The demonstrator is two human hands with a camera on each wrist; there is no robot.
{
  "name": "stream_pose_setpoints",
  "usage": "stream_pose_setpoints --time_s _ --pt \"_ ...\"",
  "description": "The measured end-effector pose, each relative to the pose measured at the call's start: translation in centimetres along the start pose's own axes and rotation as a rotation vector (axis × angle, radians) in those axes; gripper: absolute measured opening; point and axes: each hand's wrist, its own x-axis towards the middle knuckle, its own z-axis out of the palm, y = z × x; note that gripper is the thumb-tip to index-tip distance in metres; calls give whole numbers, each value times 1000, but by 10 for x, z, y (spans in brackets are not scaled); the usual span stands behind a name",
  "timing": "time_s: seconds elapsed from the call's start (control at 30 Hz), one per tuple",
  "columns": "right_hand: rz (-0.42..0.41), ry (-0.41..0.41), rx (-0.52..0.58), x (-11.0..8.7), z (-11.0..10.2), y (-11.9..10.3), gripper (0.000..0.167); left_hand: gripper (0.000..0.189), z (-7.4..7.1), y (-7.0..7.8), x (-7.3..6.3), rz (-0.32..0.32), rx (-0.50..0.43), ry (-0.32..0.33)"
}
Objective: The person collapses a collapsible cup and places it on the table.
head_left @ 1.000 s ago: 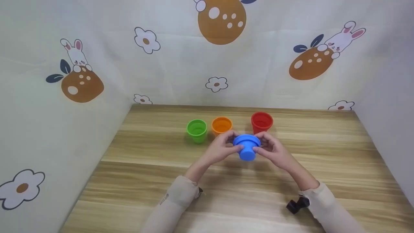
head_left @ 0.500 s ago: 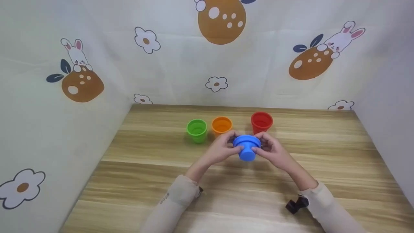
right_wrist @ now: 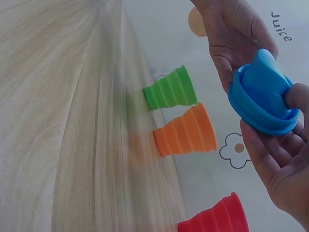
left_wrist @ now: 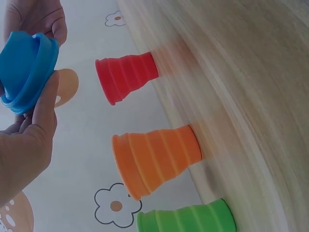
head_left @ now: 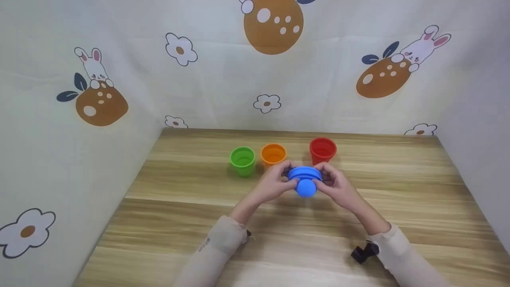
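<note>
Both hands hold a blue collapsible cup (head_left: pixel 306 187) above the table, its base turned toward the head camera. My left hand (head_left: pixel 274 184) grips its left side, thumb on the body and fingers behind the rim. On the opposite side my right hand (head_left: pixel 338 185) grips it the same way. In the right wrist view the blue cup (right_wrist: pixel 263 94) is partly folded, its wall pushed down inside the wide rim. Behind the hands stand a green cup (head_left: pixel 242 161), an orange cup (head_left: pixel 273 154) and a red cup (head_left: pixel 322 150), all upright and extended.
The wood-grain table (head_left: pixel 167 223) meets a pale patterned cloth (head_left: pixel 215 79) at the back and left. A black device (head_left: pixel 364 252) is strapped at the right sleeve. The orange and red cups stand just beyond the fingers.
The blue cup's base has tipped up toward the head camera, and its body looks shorter, pressed closer to the rim. Both hands stay nearly in place; the other cups have not moved.
</note>
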Motion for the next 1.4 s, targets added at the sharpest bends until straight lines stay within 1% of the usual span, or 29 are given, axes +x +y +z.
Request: stream_pose_setpoints --time_s 0.23,0.43,0.57,0.87,1.1,1.4 --pt "14 -8 26 -1 -3 1 30 24 -3 -1 0 -9 2 11" --pt "-47 -49 70 -2 -5 4 37 24 -5 -1 0 -18 1 37" --pt "-71 -52 73 -3 -5 4 40 24 -5 -1 -1 -27 -11 40" --pt "-62 -5 67 -2 -2 3 41 23 -4 -4 0 -31 1 50" --pt "-42 9 65 -2 -1 0 39 23 -3 -3 0 -41 -18 61" --pt "-18 68 25 -1 -1 -3 35 28 -2 2 0 -93 -109 63"
